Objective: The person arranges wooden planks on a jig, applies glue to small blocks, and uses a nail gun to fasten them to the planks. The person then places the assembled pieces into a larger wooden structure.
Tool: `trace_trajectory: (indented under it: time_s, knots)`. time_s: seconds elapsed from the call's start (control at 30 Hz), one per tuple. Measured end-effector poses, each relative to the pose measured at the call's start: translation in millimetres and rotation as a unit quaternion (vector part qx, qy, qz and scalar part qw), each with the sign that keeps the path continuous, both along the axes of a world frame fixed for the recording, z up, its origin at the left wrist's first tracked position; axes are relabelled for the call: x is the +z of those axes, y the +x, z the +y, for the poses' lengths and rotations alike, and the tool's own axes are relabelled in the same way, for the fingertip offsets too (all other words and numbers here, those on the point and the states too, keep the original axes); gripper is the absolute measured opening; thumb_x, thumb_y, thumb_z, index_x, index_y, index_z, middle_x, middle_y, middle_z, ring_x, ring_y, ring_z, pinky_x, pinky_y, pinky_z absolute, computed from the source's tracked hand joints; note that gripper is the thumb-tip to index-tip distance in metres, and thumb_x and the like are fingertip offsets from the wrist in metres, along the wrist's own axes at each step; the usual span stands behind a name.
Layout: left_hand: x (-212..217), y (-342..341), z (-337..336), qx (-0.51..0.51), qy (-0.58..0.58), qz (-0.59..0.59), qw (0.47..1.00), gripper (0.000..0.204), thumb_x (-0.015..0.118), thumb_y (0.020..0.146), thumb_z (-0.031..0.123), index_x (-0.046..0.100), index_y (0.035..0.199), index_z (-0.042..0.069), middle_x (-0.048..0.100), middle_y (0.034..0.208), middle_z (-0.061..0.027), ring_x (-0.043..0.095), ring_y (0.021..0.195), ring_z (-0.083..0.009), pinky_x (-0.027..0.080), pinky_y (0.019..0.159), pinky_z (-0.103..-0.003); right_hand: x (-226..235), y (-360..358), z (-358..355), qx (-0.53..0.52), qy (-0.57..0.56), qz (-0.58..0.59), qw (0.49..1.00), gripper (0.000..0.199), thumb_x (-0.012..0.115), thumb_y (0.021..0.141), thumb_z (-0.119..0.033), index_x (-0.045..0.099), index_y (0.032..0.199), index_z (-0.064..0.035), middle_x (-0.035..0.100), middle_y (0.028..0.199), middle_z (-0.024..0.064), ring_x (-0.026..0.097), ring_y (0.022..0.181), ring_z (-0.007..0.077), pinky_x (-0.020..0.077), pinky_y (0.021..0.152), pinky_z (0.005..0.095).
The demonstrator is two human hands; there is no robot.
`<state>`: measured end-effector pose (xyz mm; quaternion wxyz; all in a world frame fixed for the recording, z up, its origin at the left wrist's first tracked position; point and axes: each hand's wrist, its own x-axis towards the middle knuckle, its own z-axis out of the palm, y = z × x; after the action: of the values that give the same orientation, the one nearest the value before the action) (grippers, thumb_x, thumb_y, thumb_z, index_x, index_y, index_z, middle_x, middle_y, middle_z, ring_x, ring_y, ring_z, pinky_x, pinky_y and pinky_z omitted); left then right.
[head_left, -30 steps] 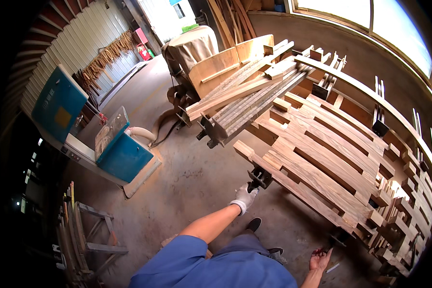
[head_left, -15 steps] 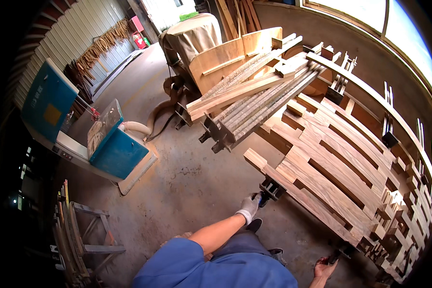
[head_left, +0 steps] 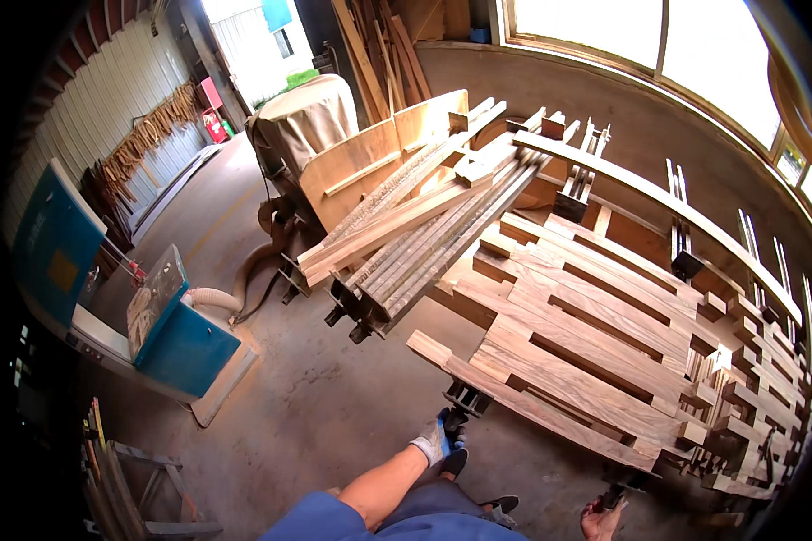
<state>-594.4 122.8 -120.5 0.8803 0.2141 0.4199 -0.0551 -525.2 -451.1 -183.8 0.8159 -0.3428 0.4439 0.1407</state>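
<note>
One gloved left hand (head_left: 433, 439) curled round a clamp handle (head_left: 456, 420); cropped right hand (head_left: 602, 520), grip unclear

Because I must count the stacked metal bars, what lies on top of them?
Pale wooden pieces lie partly over the stacked metal bars; whatever is directly beneath them is hidden.

Around six o'clock sit a blue short-sleeved shirt (head_left: 309, 520), dark greyish-blue legwear (head_left: 431, 498) and dark shoes (head_left: 456, 463). The left hand (head_left: 434, 439) wears a whitish glove (head_left: 426, 443) (blue towards the fingers); the right hand (head_left: 602, 521), near five o'clock, is bare.
</note>
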Motion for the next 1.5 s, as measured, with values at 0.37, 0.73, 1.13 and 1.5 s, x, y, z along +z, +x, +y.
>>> trace_trajectory:
  time_s: [0.37,0.73,1.13,1.5]
  knots:
    - [-9,-26,-4,0.015,0.363,0.034,0.931,0.038,0.076,0.099,0.037,0.072,0.121,0.007,0.076,0.096,-0.0141,0.073,0.083,-0.0321,0.059,0.076,-0.048,79,0,51,0.073,-0.128,0.098,0.984,0.078,0.069,0.084,-0.080,0.062,0.105,-0.0051,0.065,0.087,0.0131,0.062,0.077,0.0331,0.0502,0.072,0.0451]
    - [32,-14,-19,-0.062,0.591,0.057,0.803,0.037,0.075,0.096,0.042,0.073,0.113,0.009,0.077,0.097,-0.0124,0.074,0.088,-0.0306,0.059,0.077,-0.046,44,-9,34,0.047,-0.267,0.006,0.962,0.063,0.079,0.085,-0.069,0.062,0.095,-0.0084,0.066,0.080,0.0082,0.066,0.072,0.0296,0.0535,0.066,0.0441]
    - [-2,-4,8,0.031,-0.190,-0.021,0.981,0.029,0.050,0.110,0.036,0.064,0.104,0.012,0.055,0.069,-0.0042,0.048,0.060,-0.0204,0.037,0.050,-0.037,45,2,38,0.149,-0.425,-0.156,0.879,0.046,0.085,0.088,-0.047,0.064,0.094,-0.0075,0.071,0.086,0.0091,0.068,0.077,0.0248,0.0522,0.065,0.0458]
    - [57,-18,3,-0.277,0.652,0.094,0.699,0.058,0.072,0.098,0.047,0.066,0.139,0.006,0.074,0.123,-0.0205,0.072,0.111,-0.0367,0.056,0.101,-0.043,108,12,58,0.009,0.004,0.001,1.000,0.043,0.083,0.088,-0.043,0.073,0.106,-0.0050,0.072,0.099,0.0089,0.063,0.098,0.0266,0.0529,0.087,0.0429]
